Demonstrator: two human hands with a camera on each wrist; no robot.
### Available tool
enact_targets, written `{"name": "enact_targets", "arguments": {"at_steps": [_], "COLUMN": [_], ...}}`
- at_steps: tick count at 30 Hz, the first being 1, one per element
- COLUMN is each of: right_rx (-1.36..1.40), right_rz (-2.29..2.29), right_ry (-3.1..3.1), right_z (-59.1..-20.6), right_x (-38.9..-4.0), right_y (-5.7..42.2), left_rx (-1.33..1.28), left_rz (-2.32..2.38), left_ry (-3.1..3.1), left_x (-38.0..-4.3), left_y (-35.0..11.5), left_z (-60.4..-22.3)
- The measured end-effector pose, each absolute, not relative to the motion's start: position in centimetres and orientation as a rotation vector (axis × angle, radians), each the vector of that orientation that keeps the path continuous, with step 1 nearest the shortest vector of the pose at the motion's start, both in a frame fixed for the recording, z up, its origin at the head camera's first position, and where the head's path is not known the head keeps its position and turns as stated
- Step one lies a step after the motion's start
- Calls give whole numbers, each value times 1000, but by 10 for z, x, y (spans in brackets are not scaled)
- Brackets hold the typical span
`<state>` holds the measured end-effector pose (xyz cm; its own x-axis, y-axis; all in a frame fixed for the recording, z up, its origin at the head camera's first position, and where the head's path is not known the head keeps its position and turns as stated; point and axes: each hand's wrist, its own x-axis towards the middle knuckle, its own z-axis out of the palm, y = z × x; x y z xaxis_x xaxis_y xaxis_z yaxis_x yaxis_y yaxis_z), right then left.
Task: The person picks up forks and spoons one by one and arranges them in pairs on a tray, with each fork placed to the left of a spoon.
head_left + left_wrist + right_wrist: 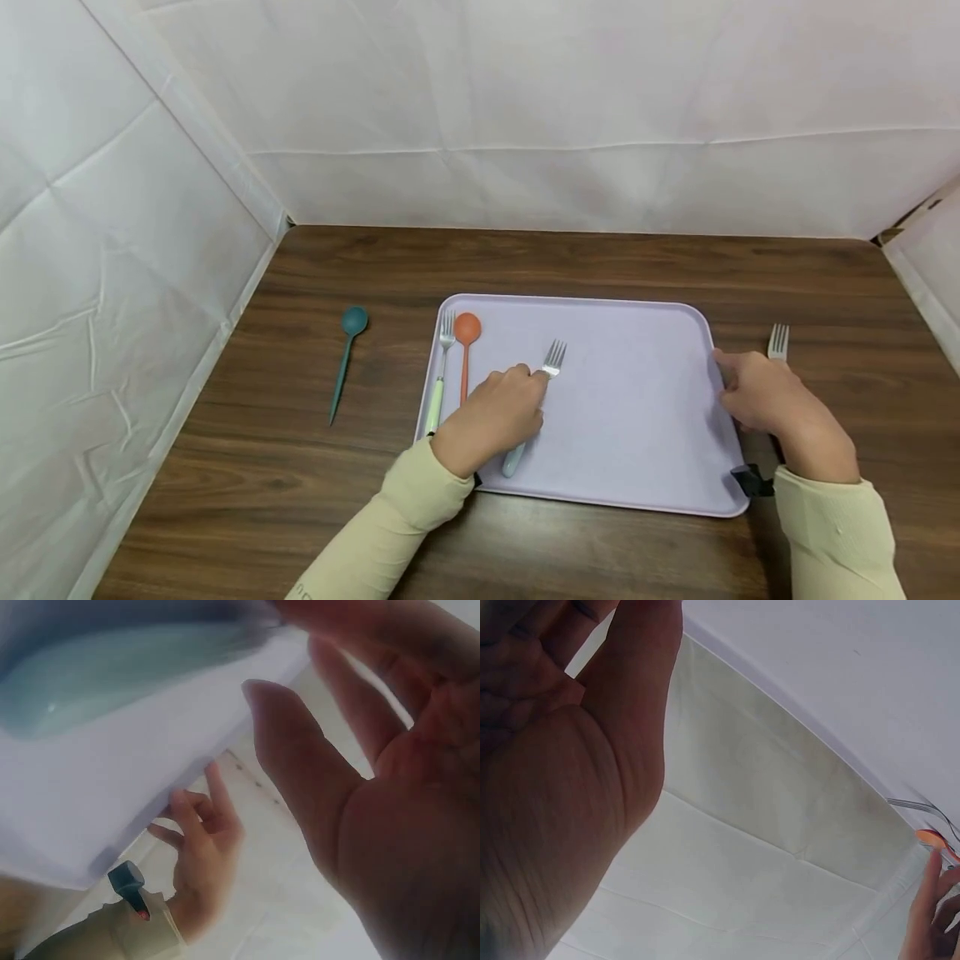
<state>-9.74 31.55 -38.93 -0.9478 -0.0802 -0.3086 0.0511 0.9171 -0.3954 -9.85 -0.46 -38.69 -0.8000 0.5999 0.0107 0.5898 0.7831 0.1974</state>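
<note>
On the pale lilac tray (pixel 622 417) lies a fork (pixel 554 358) with a pale blue-green handle (pixel 112 675). My left hand (pixel 498 412) is over its middle; the fingers come close to the neck, and the thumb (pixel 289 742) stands apart from the handle. Whether a fingertip touches the fork is hidden. At the tray's right rim is my right hand (pixel 772 404), its fingertips touching the edge, with the fingers extended in the left wrist view. A second fork (pixel 778 340) lies on the table beyond the right hand, which hides its handle.
At the tray's left side lie a fork with a light green handle (pixel 435 404) and an orange spoon (pixel 467 329), partly hidden by my left hand. A teal spoon (pixel 354 322) lies on the wooden table (pixel 300 483) farther left. White sheets (pixel 525 108) enclose the table.
</note>
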Motion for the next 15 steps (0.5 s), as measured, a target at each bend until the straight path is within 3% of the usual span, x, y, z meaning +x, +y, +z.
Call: {"name": "enact_targets", "arguments": {"at_steps": [9,15], "right_rx": [-14,-15], "right_rz": [-576,-596], "right_ry": [2765,2760], "right_z": [-387,-388], "right_x": [-97,-97], "right_y": [315,315], "left_rx": [1387,1469], "left_rz": [35,5], "left_ry": [2800,2703], "left_x": [-78,-80], "left_y": [-33,-38], "left_z": [-378,-385]}}
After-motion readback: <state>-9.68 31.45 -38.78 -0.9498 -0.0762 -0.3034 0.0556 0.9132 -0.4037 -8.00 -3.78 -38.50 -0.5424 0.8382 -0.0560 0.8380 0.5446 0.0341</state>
